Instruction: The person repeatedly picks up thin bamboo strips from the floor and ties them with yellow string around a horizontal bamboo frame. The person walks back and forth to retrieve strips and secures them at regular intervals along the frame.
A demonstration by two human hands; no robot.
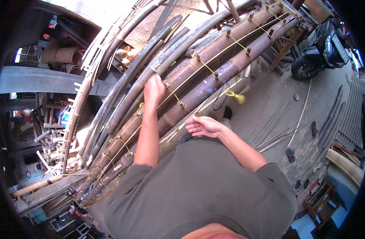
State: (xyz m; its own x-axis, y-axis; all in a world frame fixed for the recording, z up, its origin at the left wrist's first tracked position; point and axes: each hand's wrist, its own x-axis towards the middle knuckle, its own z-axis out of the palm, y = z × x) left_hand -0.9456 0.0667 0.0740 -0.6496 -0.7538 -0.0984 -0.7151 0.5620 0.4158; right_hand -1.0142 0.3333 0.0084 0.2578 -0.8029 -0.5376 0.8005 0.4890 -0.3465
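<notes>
Two long brown bamboo poles lie side by side before me: a front bamboo pole (230,68) and a rear bamboo pole (182,75). Short pegs stick out along both, and thin yellow cord (208,67) links them crosswise. My left hand (153,91) is closed over the far side of the rear pole, beside a peg; whatever lies inside its fingers is hidden. On the near side of the front pole, my right hand (204,126) is held with fingers stretched out and nothing visible in it. A bundle of yellow cord (236,96) hangs beyond the right hand.
More grey bamboo poles (166,61) lie behind the pair. A dark motor scooter (325,49) stands at the far right. Thin sticks (270,115) and a sandal (290,155) lie on the concrete floor, near corrugated sheeting (354,113). Cut wood pieces (51,139) crowd the left.
</notes>
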